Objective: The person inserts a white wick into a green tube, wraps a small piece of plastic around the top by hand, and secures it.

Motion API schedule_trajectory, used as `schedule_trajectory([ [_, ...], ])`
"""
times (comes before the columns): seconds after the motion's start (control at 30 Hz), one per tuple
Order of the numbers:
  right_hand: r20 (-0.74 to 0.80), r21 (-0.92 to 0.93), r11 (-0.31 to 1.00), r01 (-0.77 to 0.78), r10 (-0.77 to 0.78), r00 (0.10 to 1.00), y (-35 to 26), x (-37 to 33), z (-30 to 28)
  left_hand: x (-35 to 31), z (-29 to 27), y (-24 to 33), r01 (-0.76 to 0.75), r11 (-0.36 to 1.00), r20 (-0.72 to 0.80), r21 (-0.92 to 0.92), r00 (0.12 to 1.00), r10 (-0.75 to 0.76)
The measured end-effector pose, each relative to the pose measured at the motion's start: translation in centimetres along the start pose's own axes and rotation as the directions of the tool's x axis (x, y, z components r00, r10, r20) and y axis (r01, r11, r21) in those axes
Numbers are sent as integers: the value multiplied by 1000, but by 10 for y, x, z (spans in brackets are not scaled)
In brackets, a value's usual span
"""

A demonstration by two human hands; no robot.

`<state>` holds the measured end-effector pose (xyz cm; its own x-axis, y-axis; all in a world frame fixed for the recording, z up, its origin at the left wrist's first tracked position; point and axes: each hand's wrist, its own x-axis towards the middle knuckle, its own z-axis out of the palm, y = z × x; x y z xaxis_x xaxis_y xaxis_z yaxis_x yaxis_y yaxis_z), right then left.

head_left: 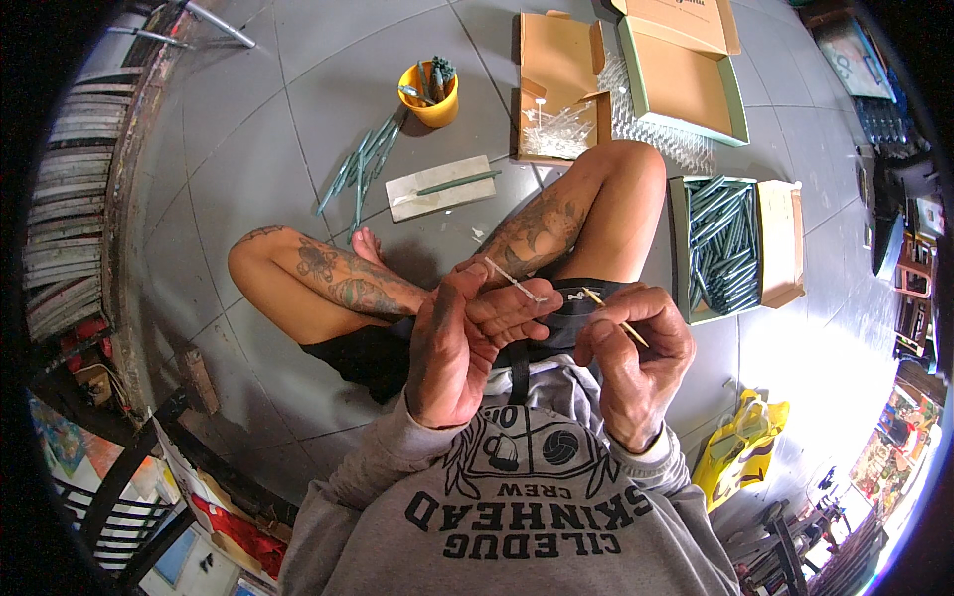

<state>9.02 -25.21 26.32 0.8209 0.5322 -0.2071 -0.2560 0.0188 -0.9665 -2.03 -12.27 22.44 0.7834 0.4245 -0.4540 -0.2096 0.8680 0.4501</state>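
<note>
Grey sweatshirt (527, 571) foremost, thin white strip (515, 281) beyond

Left hand (457, 338): yours, palm up, fingers loosely bent, holding the strip across them toward their tips. Right hand (641, 358): pinching a slim wooden stick (635, 335), its point near the strip. Small white piece (576, 295) beside that point; attached or not, unclear.

Risks, as judged: a slack left grip could drop the strip into your lap; too firm a pinch could snap the stick.

Surroundings: pale block (407, 207) bearing one green rod (457, 184); yellow cup (432, 111); loose green rods (363, 164); brown carton (556, 45) with clear pieces (561, 131); at your right, rod-filled box (780, 243).

Obstacles: your left leg (328, 283) and right leg (621, 199), between your hands and the block, cup and carton.
</note>
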Motion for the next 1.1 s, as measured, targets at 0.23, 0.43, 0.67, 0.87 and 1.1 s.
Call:
schedule_trajectory([
  [0.23,-18,-8,1000,-1,1,1000,-1,0,0,0,-3,-1,5,1000,-2,-26,1000,-5],
  [0.43,-18,6,1000,-8,8,1000,-2,0,-1,1,-6,-1,31,997,28,-70,999,-30],
  [0.67,-6,6,1000,20,-20,1000,0,1,-3,2,-7,1,64,993,33,-96,998,-61],
  [0.87,-5,20,1000,5,-5,1000,-2,1,-3,0,-5,-2,47,989,25,-143,999,-44],
  [1.1,-1,41,999,32,-32,1000,-1,3,-3,2,-11,1,115,985,48,-131,993,-110],
])
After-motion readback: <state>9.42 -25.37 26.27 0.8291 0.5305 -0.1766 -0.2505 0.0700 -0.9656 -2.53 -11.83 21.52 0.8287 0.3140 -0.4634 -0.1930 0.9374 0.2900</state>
